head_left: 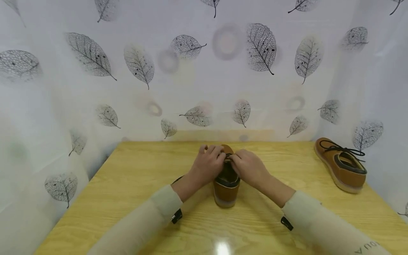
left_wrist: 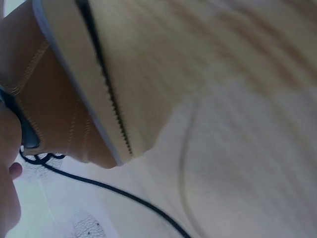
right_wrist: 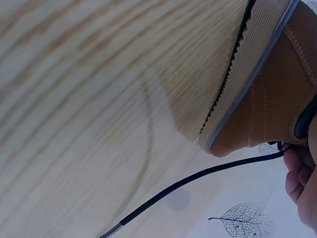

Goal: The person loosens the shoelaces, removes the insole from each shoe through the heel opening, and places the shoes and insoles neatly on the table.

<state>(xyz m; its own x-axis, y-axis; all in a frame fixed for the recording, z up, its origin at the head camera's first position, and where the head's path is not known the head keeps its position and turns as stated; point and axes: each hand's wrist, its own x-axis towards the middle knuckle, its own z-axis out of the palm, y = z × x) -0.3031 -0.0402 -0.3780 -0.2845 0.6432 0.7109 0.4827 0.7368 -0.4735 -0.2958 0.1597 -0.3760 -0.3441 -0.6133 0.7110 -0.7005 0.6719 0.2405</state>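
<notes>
A brown leather shoe (head_left: 225, 194) with a dark collar stands on the table, heel towards me. My left hand (head_left: 207, 163) and right hand (head_left: 250, 168) grip its upper from both sides at the front of the opening, by the lacing. In the left wrist view, a loose black lace (left_wrist: 99, 184) runs out from the shoe (left_wrist: 62, 99) past that hand's edge. The right wrist view has curled fingers (right_wrist: 293, 183) against the shoe's top edge, where another lace end (right_wrist: 198, 174) trails away to a metal tip. Both hands partly hide the lacing; the thumbs are hard to make out.
A matching brown shoe (head_left: 349, 179) with its black lace tied in a bow stands at the right side of the wooden table (head_left: 143, 177). A white curtain (head_left: 204, 81) with leaf prints hangs behind the table and along both sides.
</notes>
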